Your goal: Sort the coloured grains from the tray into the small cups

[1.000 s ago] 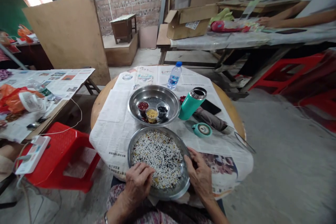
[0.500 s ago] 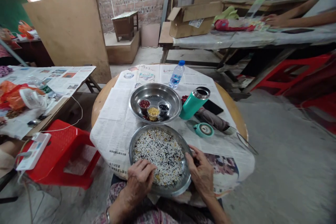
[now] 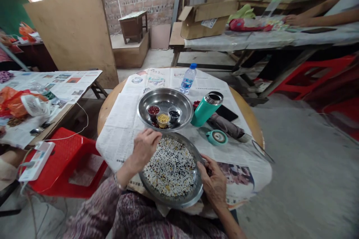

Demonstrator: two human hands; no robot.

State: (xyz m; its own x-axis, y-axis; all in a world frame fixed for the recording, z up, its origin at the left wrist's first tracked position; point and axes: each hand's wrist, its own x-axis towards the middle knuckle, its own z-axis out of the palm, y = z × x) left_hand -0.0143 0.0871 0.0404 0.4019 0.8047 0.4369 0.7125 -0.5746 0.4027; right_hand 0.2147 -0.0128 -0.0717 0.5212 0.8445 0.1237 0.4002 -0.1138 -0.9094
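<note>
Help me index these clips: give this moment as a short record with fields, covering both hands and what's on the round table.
Left hand: at the near bowl's far-left rim; contact or hold unclear
Right hand: gripping that bowl's right rim
Near bowl contents: mixed grains, mostly white and black, some yellow
Far bowl: three cups with red, yellow and black contents
Flask: green, open-topped
Bottle: clear, blue cap
Table: wood, newspaper-covered

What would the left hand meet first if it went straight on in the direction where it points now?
Most likely the near rim of the farther steel basin, just beyond the left hand. Height is unclear, so it may pass over toward the cup of yellow grains.
</note>
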